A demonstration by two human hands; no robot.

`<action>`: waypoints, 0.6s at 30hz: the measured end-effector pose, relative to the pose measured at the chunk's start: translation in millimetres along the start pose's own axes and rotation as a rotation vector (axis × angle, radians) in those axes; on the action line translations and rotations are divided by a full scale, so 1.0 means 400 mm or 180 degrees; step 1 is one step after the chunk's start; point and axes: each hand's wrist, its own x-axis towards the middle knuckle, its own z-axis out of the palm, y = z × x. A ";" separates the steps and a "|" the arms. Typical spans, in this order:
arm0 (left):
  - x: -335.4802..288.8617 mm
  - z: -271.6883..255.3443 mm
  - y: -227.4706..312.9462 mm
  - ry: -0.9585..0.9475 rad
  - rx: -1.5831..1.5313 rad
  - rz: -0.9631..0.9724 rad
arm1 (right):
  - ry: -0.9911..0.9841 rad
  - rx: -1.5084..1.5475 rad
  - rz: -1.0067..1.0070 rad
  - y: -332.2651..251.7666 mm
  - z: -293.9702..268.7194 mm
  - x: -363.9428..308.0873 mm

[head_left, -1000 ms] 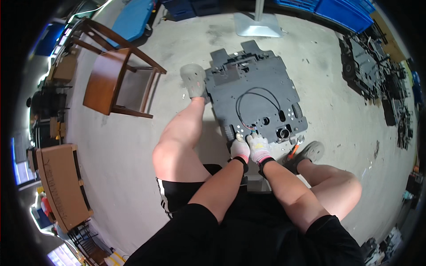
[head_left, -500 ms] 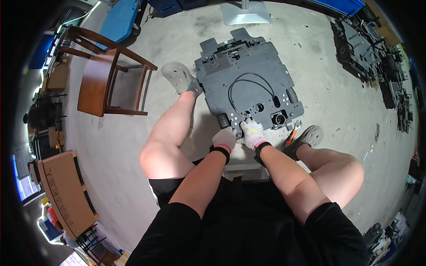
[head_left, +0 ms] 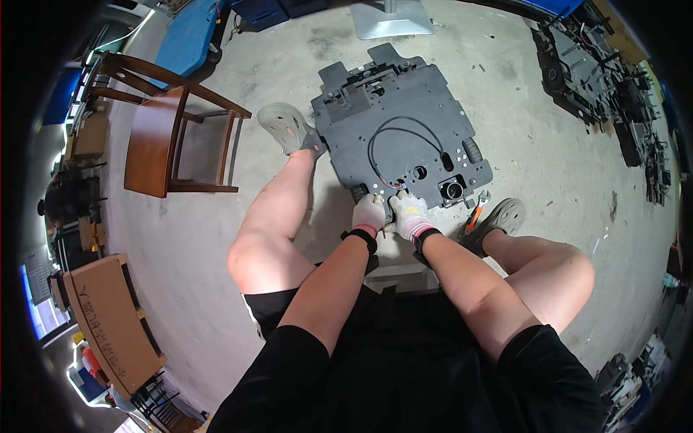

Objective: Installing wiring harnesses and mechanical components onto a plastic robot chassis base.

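A dark grey metal chassis [head_left: 404, 144] with small black wheels lies on the floor between my feet. My left hand [head_left: 369, 213], in a white work glove, is closed at its near edge, beside the near-left wheel [head_left: 359, 192]. Close by on the right, my gloved right hand [head_left: 411, 211] is also closed over that edge, its fingertips by the end of a black cable [head_left: 371, 148] with coloured wires. The cable loops over the plate to an oval slot. What each hand's fingers hold is hidden.
Orange-handled pliers or a wrench [head_left: 474, 215] lie beside my right shoe [head_left: 507, 215]. A wooden chair [head_left: 155, 141] stands at left, near a cardboard box [head_left: 115, 325]. Dark machine parts [head_left: 577, 79] line the far right, and a metal stand base [head_left: 390, 23] is beyond the chassis.
My left hand has moved forward, up against the chassis edge, and its fingers have shifted. My right hand stays at nearly the same place. The whole view has tilted slightly.
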 end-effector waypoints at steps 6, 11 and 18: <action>-0.011 -0.048 0.050 -0.1315 0.1206 -0.0524 | -0.0615 -0.0036 -0.0381 0.017 -0.072 -0.009; 0.021 -0.037 0.047 -0.1530 0.1148 -0.0605 | -0.0588 -0.0096 -0.0208 -0.033 -0.093 -0.026; -0.014 -0.012 -0.009 -0.0715 0.0519 -0.1005 | -0.0433 -0.0291 -0.0064 -0.056 -0.029 0.004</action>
